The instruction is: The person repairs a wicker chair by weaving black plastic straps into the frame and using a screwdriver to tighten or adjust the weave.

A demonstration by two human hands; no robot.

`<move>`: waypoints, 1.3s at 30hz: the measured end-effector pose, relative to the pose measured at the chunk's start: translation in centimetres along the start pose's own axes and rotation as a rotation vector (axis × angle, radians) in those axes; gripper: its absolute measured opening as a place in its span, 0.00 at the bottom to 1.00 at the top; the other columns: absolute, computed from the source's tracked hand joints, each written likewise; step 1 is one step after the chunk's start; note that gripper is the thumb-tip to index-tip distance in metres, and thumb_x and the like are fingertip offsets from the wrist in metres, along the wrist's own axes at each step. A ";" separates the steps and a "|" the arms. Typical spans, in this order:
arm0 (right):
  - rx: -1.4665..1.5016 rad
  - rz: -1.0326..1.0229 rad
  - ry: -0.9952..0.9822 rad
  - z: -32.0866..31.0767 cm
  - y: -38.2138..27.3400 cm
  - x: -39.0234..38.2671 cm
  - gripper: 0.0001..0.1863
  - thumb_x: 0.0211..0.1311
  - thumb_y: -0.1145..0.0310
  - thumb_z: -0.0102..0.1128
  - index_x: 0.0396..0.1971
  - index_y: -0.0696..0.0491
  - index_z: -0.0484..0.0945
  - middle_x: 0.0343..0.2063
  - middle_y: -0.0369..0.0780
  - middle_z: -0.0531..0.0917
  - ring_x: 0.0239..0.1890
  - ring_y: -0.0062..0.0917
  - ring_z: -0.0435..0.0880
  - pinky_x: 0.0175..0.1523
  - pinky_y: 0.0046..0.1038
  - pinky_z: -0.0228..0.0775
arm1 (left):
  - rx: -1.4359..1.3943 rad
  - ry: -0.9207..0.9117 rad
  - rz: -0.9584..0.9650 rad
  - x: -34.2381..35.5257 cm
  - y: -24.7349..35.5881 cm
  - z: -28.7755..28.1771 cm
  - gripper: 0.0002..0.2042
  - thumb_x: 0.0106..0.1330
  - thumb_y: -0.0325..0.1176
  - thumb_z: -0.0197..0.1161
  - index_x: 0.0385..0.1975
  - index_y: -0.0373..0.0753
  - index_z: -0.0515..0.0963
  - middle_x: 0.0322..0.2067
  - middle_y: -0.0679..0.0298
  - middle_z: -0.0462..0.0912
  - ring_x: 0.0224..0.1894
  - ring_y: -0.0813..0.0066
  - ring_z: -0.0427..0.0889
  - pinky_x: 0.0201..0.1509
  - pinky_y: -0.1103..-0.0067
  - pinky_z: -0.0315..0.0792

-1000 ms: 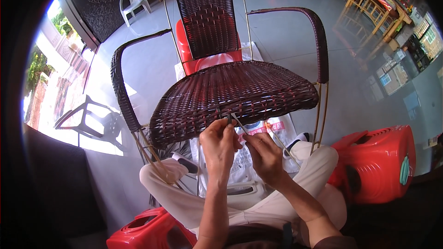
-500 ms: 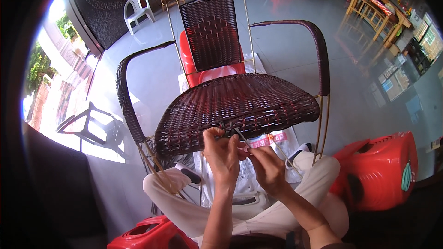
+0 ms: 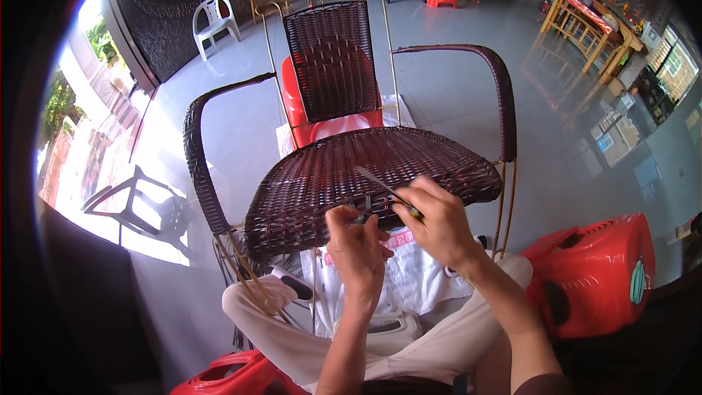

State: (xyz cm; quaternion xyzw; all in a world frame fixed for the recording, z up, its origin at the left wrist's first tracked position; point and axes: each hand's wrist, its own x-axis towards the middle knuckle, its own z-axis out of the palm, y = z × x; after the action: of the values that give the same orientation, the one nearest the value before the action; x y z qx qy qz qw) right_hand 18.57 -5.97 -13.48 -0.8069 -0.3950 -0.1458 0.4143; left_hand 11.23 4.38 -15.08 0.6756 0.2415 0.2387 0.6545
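1. Right hand [image 3: 437, 221] pinches a thin dark metal tool [image 3: 386, 189] — long axis slanting up-left over the dark woven wicker chair seat [image 3: 365, 175].
2. Left hand [image 3: 357, 243], closer to the person, pinches the seat's front edge — beside the tool.

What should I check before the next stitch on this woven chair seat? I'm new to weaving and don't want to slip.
1. Left hand pinching at the seat's front edge: ok.
2. Right hand gripping the slim tool: ok.
3. Tool tip lying over the weave, away from the left fingers: ok.
4. Strand threaded properly: cannot tell, hidden by the hands.
5. Chair standing upright: ok.
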 end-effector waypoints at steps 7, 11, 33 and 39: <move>0.021 -0.007 -0.360 1.6 1.5 4.3 0.08 0.42 0.73 0.63 0.25 0.60 0.77 0.24 0.42 0.75 0.28 0.33 0.76 0.34 0.30 0.68 | 0.036 0.033 0.054 0.3 -1.1 0.3 0.10 0.59 0.22 0.54 0.34 0.35 0.58 0.12 0.59 0.76 0.08 0.82 0.70 0.08 0.86 0.59; 0.056 -0.029 -0.362 1.9 1.6 4.6 0.08 0.41 0.73 0.63 0.23 0.60 0.77 0.22 0.42 0.75 0.27 0.32 0.77 0.34 0.29 0.68 | 0.078 0.031 0.037 0.2 -0.9 0.0 0.10 0.58 0.21 0.54 0.33 0.34 0.58 0.12 0.59 0.76 0.10 0.78 0.74 0.11 0.85 0.63; 0.571 0.261 -0.121 0.6 0.8 10.9 0.05 0.55 0.77 0.50 0.23 0.61 0.69 0.16 0.41 0.78 0.14 0.23 0.79 0.19 0.20 0.70 | 0.024 -0.213 0.188 -0.4 -0.8 -2.1 0.20 0.51 0.14 0.55 0.44 0.33 0.63 0.28 0.60 0.78 0.32 0.79 0.77 0.40 0.84 0.69; 0.522 0.171 -0.111 1.3 0.0 13.2 0.04 0.55 0.78 0.50 0.23 0.63 0.70 0.15 0.42 0.78 0.13 0.22 0.79 0.18 0.21 0.70 | 0.188 -0.194 0.254 1.0 -0.3 -1.9 0.19 0.48 0.13 0.56 0.42 0.33 0.65 0.25 0.64 0.76 0.28 0.82 0.76 0.34 0.86 0.71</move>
State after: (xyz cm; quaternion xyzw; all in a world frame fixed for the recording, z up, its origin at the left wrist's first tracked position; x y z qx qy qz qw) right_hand 27.01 1.88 -6.83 -0.7099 -0.3720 0.0410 0.5966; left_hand 10.79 6.53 -15.30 0.7786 0.1114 0.2296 0.5732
